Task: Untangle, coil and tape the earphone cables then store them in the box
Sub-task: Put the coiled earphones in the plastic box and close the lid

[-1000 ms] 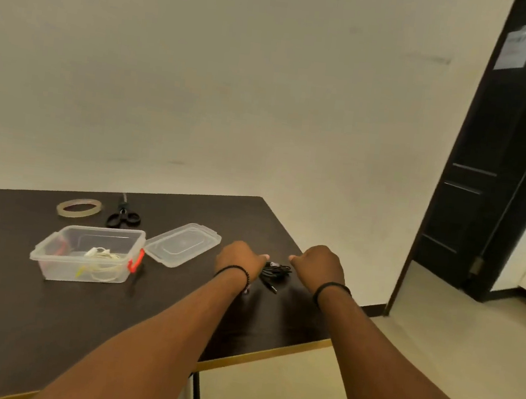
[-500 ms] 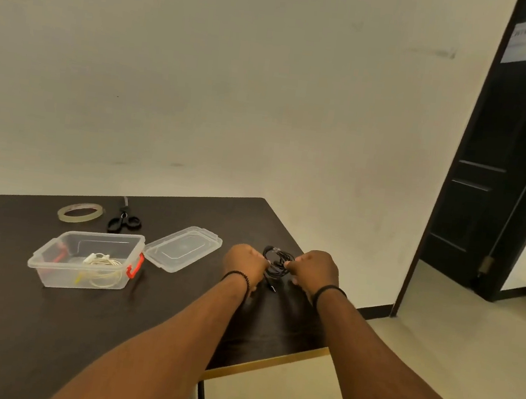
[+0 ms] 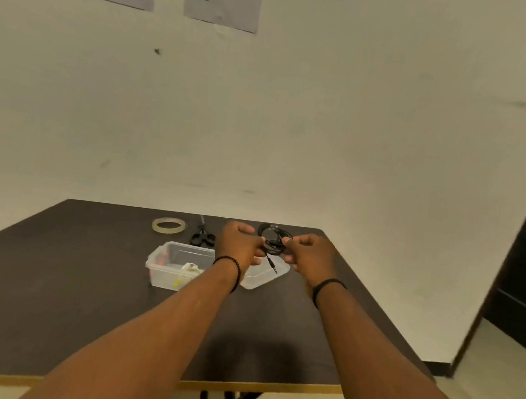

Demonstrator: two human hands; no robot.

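Fingers [image 3: 257,248] curled, both sets pinching the black earphone cable [image 3: 275,238] from either side. Left hand [image 3: 238,244] and right hand [image 3: 309,254] holding the tangle up over the far part of the table [image 3: 48,289], jack dangling above the lid [image 3: 274,274]. Looks like untangling, or early coiling. Next, likely: tape roll [image 3: 168,224] and scissors [image 3: 201,236], far left; then into the open box [image 3: 175,265], near left, with a pale cable inside.

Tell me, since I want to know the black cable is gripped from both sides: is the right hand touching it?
Touching. The head view shows the right hand pinching the black earphone cable at its fingertips, with the left hand holding the opposite side.
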